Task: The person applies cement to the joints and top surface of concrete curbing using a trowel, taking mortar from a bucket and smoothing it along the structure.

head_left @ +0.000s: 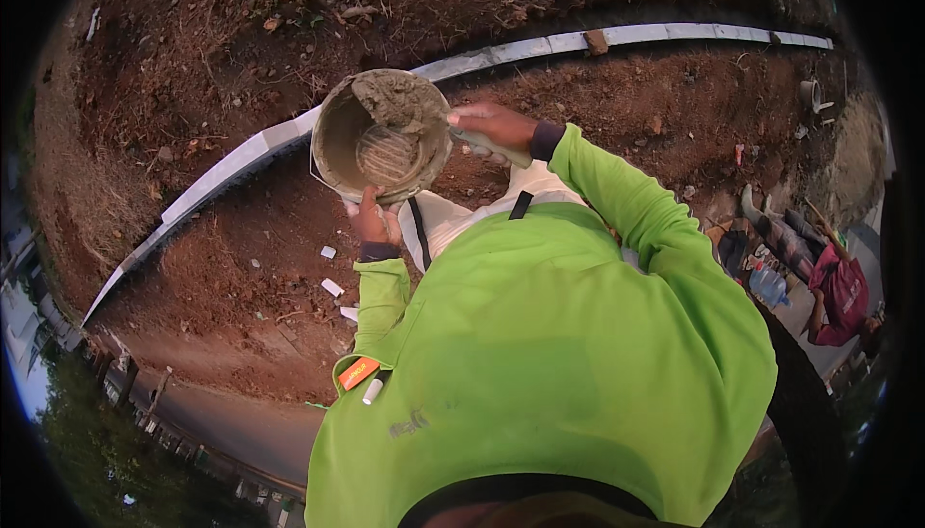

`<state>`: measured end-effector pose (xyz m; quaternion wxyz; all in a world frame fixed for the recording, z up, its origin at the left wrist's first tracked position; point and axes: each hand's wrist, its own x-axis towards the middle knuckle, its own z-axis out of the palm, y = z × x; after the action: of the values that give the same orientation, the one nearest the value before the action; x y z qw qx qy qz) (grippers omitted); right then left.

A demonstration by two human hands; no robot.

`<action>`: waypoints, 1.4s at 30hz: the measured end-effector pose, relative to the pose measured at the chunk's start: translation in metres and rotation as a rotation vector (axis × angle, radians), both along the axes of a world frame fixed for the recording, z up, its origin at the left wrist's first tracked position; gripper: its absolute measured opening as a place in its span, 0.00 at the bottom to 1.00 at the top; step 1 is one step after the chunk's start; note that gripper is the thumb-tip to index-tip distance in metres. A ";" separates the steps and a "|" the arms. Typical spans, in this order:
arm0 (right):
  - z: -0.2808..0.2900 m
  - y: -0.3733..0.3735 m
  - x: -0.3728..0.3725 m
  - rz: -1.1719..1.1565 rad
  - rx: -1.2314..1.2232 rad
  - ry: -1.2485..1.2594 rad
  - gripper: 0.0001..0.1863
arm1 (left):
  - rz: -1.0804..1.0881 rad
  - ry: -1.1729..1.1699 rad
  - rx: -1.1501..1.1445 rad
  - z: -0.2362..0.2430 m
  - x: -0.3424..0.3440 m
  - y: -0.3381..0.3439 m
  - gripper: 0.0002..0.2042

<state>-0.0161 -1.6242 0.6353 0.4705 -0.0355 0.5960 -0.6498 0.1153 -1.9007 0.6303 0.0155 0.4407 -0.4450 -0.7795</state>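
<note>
A round bucket (332,152) smeared with grey mortar is tilted so that its inside and ribbed bottom show. My left hand (376,220) grips its near rim from below, fingers closed over the edge. At the bucket's right side my right hand (496,128) is closed around what looks like a trowel handle. A thick lump of wet mortar (397,102) sits at the bucket's upper right, in line with that hand. The trowel's blade is hidden, apparently under the mortar. Grey mortar also coats some of my fingers.
Beyond the bucket, a curved row of pale kerb blocks (540,46) crosses the reddish soil, with a brown clod (596,41) on it. White scraps (332,287) lie at left. At right are another bucket (810,96), a person in red (840,287) and a clear bottle (769,284).
</note>
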 end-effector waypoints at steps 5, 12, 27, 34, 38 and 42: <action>-0.074 0.010 -0.046 0.175 0.529 0.817 0.28 | 0.151 -0.230 -0.111 -0.014 0.063 -0.039 0.36; -0.226 0.003 -0.141 0.485 0.993 0.889 0.24 | 0.197 -0.292 -0.110 -0.023 0.093 -0.058 0.34; 0.083 0.003 -0.049 0.570 0.855 1.174 0.22 | -0.358 0.127 -0.726 0.061 -0.009 -0.002 0.30; 0.078 0.021 -0.035 0.471 0.798 1.049 0.23 | -0.422 0.537 -1.052 0.118 -0.046 0.032 0.35; 0.063 0.028 -0.001 0.428 0.419 0.340 0.27 | -0.495 0.499 -1.074 0.116 -0.056 0.043 0.34; 0.096 0.033 0.008 0.377 0.151 -0.394 0.29 | -0.474 0.388 -0.754 0.094 -0.044 0.049 0.33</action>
<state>-0.0079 -1.5911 0.7311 0.6911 0.0163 0.5226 -0.4990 0.0716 -1.8516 0.7247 0.0786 0.1374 -0.7735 -0.6137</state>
